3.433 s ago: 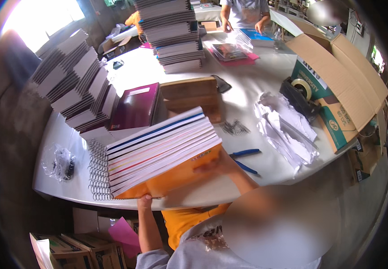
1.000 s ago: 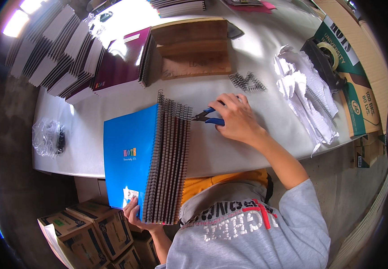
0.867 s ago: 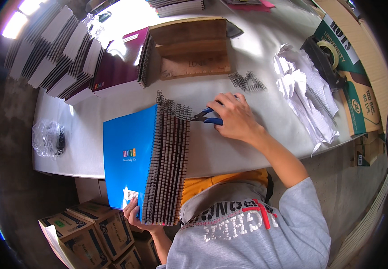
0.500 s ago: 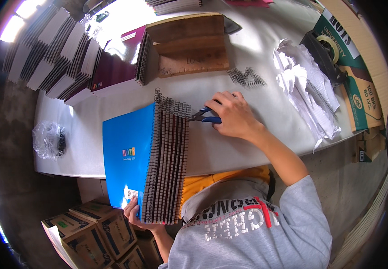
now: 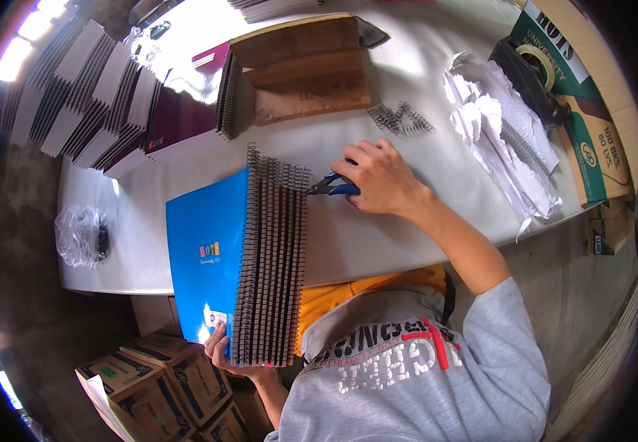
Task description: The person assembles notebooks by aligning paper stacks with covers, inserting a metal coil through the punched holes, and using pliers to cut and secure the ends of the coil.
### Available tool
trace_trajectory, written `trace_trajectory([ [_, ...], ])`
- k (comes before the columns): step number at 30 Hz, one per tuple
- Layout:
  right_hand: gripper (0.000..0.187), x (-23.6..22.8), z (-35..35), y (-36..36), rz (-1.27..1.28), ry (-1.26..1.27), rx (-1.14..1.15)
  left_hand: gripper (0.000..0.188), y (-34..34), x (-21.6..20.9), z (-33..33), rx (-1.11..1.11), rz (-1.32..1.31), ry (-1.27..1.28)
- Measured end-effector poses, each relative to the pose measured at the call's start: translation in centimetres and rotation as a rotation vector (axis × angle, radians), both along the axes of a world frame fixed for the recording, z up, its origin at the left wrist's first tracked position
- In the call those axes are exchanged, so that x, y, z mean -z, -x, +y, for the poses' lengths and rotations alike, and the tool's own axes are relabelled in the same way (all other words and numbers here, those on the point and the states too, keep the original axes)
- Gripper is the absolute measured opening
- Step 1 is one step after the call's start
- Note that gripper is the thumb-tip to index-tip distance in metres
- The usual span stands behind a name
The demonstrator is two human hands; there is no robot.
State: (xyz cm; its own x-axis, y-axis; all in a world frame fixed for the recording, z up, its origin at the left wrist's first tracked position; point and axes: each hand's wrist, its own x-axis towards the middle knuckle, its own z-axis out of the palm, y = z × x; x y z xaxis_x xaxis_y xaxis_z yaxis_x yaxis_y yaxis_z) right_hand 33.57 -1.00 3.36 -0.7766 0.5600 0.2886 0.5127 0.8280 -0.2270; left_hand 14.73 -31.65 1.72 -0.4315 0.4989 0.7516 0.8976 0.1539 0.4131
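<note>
A stack of spiral notebooks with a blue front cover (image 5: 205, 228) stands on edge at the table's front, its black wire coils (image 5: 271, 265) turned to the right. Loose coil ends stick out past the far end of the stack. My left hand (image 5: 223, 350) grips the stack at its near lower corner. In my right hand (image 5: 381, 180) are blue-handled wire cutters (image 5: 339, 188), fingers wrapped round the handles. Their jaws reach the coil ends at the stack's far right; whether they bite on wire is too small to tell.
A wooden holder (image 5: 311, 96) stands behind, with cut coil pieces (image 5: 401, 120) beside it. Notebook piles (image 5: 98, 96) fill the far left. Crumpled paper (image 5: 499, 132), a tape dispenser (image 5: 532, 77) and a carton (image 5: 591, 147) lie right. Crumpled plastic (image 5: 82, 234) sits left; boxes (image 5: 164, 383) stand below.
The view has shifted slightly. My right hand and the cutters stay at the coil ends, and my left hand keeps its hold on the notebooks.
</note>
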Motion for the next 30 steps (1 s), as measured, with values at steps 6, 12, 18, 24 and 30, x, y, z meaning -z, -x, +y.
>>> trace_trajectory([
  [6,0.015,0.7,0.5,0.6,-0.057,0.009,0.016,0.042,0.2,0.4,-0.2,-0.018,-0.025,-0.005],
  [12,0.011,0.6,1.2,0.4,-0.012,0.081,0.066,0.04,0.1,0.4,-0.2,-0.003,-0.055,-0.017],
  [18,0.023,0.4,0.3,0.5,0.204,-0.008,0.048,0.044,0.1,0.2,-0.1,0.032,-0.052,-0.015],
  [24,0.03,0.3,0.1,1.1,0.052,0.027,0.052,0.045,0.2,0.4,-0.1,0.035,-0.056,-0.022],
  [30,0.028,0.6,0.5,1.0,0.085,0.014,0.033,0.046,0.2,0.5,-0.2,0.055,-0.072,-0.036],
])
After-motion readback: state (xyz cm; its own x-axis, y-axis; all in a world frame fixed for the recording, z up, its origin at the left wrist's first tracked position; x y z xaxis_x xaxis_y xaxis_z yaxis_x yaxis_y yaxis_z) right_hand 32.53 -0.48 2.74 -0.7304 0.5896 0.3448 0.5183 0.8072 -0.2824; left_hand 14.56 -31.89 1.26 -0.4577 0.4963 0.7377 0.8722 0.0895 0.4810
